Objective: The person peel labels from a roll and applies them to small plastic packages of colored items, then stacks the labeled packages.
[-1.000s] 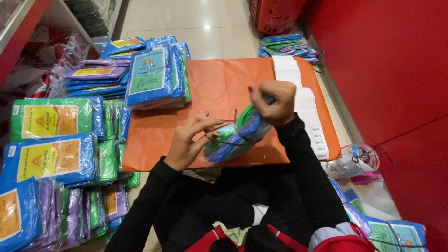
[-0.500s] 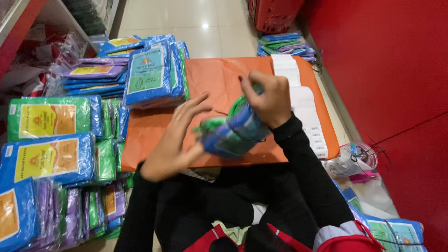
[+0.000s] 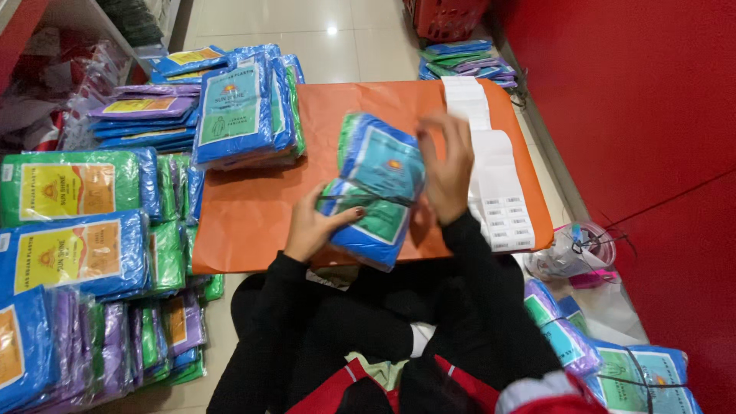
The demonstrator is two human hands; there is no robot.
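Two hands are showing only in part: the left hand [image 3: 313, 224] is lying half behind the bundle of plastic packets [image 3: 377, 188], with just the thumb and the back of the palm in sight, and the fingertips of the right hand [image 3: 447, 165] are blurring at the bundle's upper right edge, so how they are curling there cannot be told. Both forearms are running into black sleeves that are cut off at the lower edge. The far side of the bundle is facing away and cannot be made out.

The left grip is closing around the bundle's lower left side, the thumb pressing on its front near a dark band [image 3: 368, 201] that is crossing the middle. The right grip is resting against the bundle's right edge, touching it; whether it is clamping or only steadying cannot be told.

The bundle, blue and green, is sitting between the two grips, tilted and raised above the orange counter [image 3: 253, 207]. Beyond the right grip a white label strip [image 3: 494, 180] is lying on the counter. Beyond the left grip, a stack of blue packets [image 3: 238, 111] is resting at the counter's far corner.
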